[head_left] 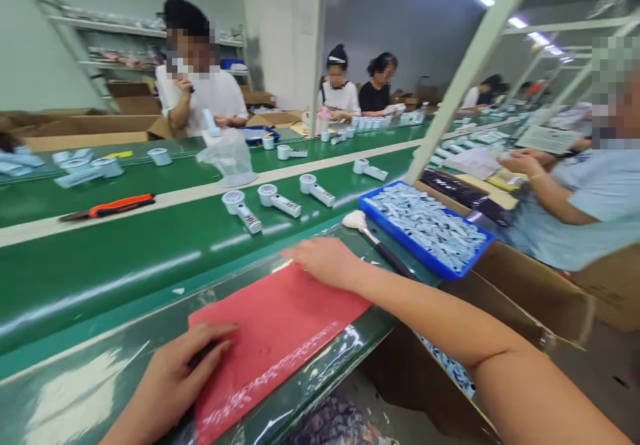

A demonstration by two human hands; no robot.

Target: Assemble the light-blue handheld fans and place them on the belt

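The fingers of the right hand lie open and flat, gripping nothing, at the top edge of the red mat. The fingers of the left hand curve loosely over the mat's left edge, also holding nothing. The mat sits tilted on the plastic-covered green counter, low in the middle of the frame. Just above the right hand lies a brush with a pale head and dark handle, beside a blue tray heaped with small pale blue packets. Beyond them, white cups with handles stand in a row on the green belt, and an orange-handled tool lies at left on the next belt. A cardboard box stands at the lower right, below the counter. At right, a co-worker in a pale blue shirt rests a hand near a printed sheet. More co-workers sit across the belts at upper left and upper middle, with shelves behind them
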